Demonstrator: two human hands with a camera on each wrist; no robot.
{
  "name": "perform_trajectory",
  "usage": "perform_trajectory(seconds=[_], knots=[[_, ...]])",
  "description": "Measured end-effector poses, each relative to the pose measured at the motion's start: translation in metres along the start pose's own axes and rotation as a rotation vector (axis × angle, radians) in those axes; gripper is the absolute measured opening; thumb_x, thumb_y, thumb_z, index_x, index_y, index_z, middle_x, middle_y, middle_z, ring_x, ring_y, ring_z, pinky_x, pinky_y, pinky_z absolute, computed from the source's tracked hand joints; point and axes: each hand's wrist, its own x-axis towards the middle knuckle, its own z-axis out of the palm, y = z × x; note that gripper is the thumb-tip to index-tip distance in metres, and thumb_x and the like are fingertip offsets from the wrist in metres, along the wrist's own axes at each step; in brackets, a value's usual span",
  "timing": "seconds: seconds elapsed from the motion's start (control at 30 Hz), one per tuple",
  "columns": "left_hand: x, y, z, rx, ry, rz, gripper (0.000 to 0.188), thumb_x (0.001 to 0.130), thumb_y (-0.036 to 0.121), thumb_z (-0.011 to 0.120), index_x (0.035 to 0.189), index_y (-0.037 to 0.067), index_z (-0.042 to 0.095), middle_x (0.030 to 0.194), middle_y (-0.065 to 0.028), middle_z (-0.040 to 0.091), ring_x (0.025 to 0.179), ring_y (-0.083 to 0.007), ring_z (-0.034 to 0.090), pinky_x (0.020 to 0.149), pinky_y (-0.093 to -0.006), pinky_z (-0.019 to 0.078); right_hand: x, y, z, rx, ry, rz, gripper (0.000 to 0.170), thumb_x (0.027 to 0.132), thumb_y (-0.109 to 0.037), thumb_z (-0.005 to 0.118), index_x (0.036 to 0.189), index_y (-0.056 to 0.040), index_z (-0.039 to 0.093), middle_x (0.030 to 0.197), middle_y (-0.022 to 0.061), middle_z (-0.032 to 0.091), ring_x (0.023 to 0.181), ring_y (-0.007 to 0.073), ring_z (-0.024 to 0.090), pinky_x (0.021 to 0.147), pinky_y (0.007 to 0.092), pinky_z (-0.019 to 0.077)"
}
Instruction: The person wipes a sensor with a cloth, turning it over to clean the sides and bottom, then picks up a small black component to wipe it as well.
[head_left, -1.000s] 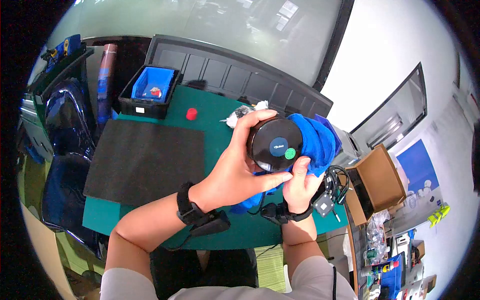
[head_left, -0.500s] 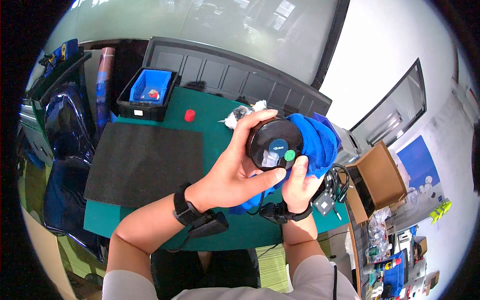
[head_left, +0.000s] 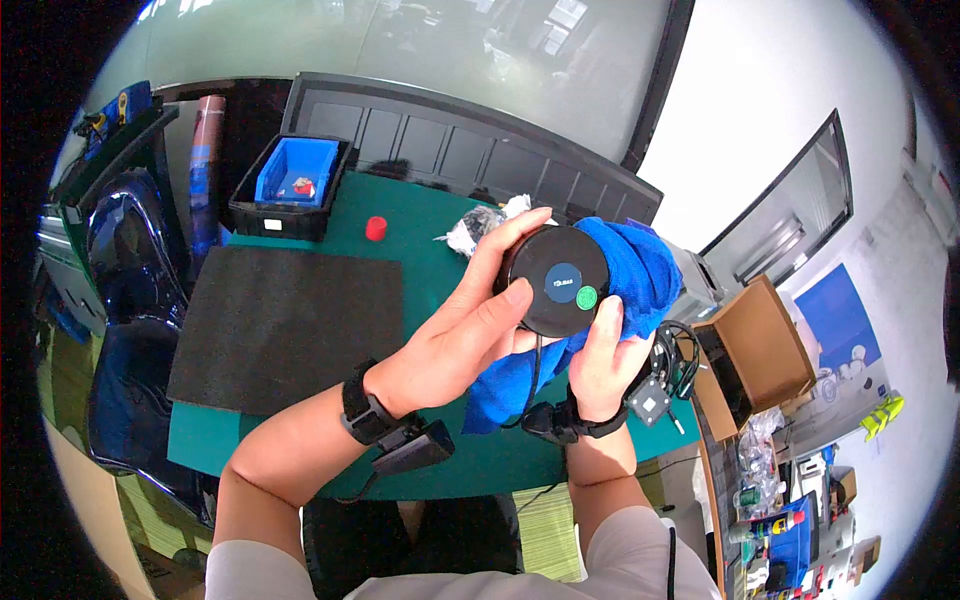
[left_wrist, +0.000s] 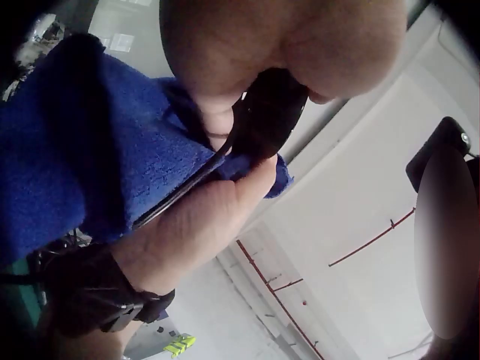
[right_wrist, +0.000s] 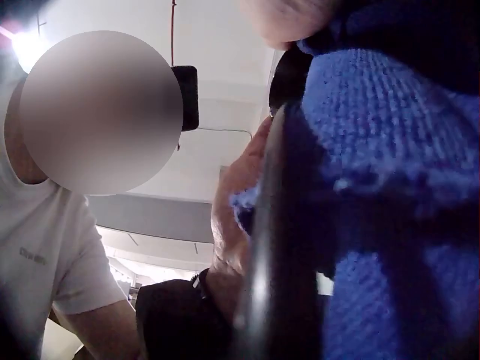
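Note:
A black round lidar sensor (head_left: 562, 312), with a blue label and a green sticker on its flat face, is held up above the table. My left hand (head_left: 455, 345) grips it from the left, thumb on the face and fingers round the upper rim. On the other side my right hand (head_left: 603, 372) holds a bunched blue cloth (head_left: 645, 270) against the sensor, its thumb at the lower right rim. The cloth also hangs down beneath the sensor. A black cable (head_left: 535, 375) runs down from it. In the left wrist view the cloth (left_wrist: 60, 165) covers part of the right hand.
A dark mat (head_left: 290, 330) lies on the green table (head_left: 430, 470). Behind it are a red cap (head_left: 376, 228), a black bin (head_left: 275, 222) with a blue tray (head_left: 298, 165), and crumpled plastic (head_left: 475, 232). Coiled cables (head_left: 680, 355) and an open cardboard box (head_left: 765, 345) are at the right.
My left thumb has shifted from the lower rim onto the sensor's face. The sensor has turned slightly, and more of the cloth and cable now shows hanging below it.

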Motion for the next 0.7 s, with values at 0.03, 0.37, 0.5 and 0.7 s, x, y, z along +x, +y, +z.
perform_trajectory(seconds=[0.03,0.37,0.5,0.7], knots=[[0.000,0.000,0.000,-0.025,-0.005,0.003,0.065,0.097,0.042,0.050,0.149,0.019,0.018,0.146,-0.0057,0.030,0.133,-0.0244,0.037,0.104,-0.0498,0.0385,-0.001,-0.001,0.000,0.000,0.001,0.000,0.034,0.095,-0.006,0.044,0.127,0.0039,0.047,0.124,0.0143,0.057,0.112,0.0231,0.056,0.098,0.0352,0.0416],[-0.003,-0.001,0.006,0.013,0.022,0.072,0.043,0.105,0.029,0.032,0.142,0.009,0.032,0.138,-0.0081,0.037,0.127,-0.0151,0.039,0.105,-0.0315,0.0342,-0.004,-0.009,-0.007,0.049,-0.056,0.088,0.039,0.090,-0.003,0.053,0.128,0.0045,0.047,0.123,0.0139,0.057,0.112,0.0228,0.056,0.101,0.0355,0.0397],[-0.002,-0.008,0.002,0.056,0.012,0.068,0.042,0.105,0.031,0.029,0.141,0.010,0.034,0.136,-0.0073,0.039,0.124,-0.0147,0.041,0.100,-0.0299,0.0388,0.005,-0.015,-0.005,0.082,-0.162,0.111,0.044,0.087,-0.003,0.058,0.129,0.0035,0.046,0.124,0.0121,0.056,0.116,0.0225,0.053,0.104,0.0350,0.0365],[-0.003,-0.002,0.001,0.390,-0.048,0.131,0.068,0.091,0.026,0.063,0.145,0.009,0.025,0.140,-0.0118,0.037,0.126,-0.0207,0.042,0.097,-0.0322,0.0449,0.007,-0.016,0.003,0.086,-0.168,0.065,0.060,0.079,-0.023,0.078,0.126,0.0013,0.049,0.121,0.0105,0.057,0.112,0.0216,0.055,0.101,0.0356,0.0396]])
